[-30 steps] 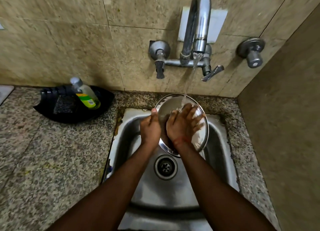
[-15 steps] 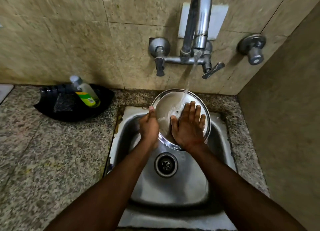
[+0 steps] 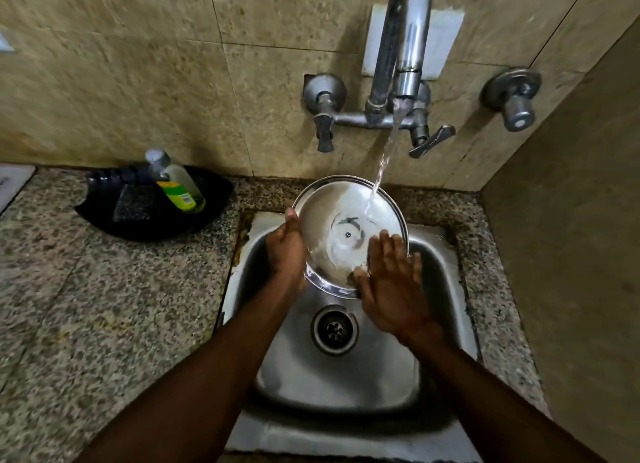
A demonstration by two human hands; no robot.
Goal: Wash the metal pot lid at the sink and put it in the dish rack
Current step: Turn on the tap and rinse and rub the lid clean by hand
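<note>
The round metal pot lid (image 3: 336, 227) is held tilted over the back of the steel sink (image 3: 346, 376), its inner face toward me with a small rivet at the centre. Water from the tap (image 3: 405, 46) falls onto its upper right part. My left hand (image 3: 285, 251) grips the lid's left rim, thumb on top. My right hand (image 3: 389, 282) lies flat with fingers spread against the lid's lower right edge. No dish rack is in view.
A black tray (image 3: 104, 216) on the granite counter at the left holds a dish soap bottle (image 3: 176, 182) and a dark scrub pad (image 3: 133, 202). Tap valves (image 3: 323, 98) and a knob (image 3: 516, 105) stick out from the tiled wall. A side wall closes the right.
My right hand slid from the middle of the lid down to its lower right edge, uncovering the centre. The lid rose a little and tilted more toward me.
</note>
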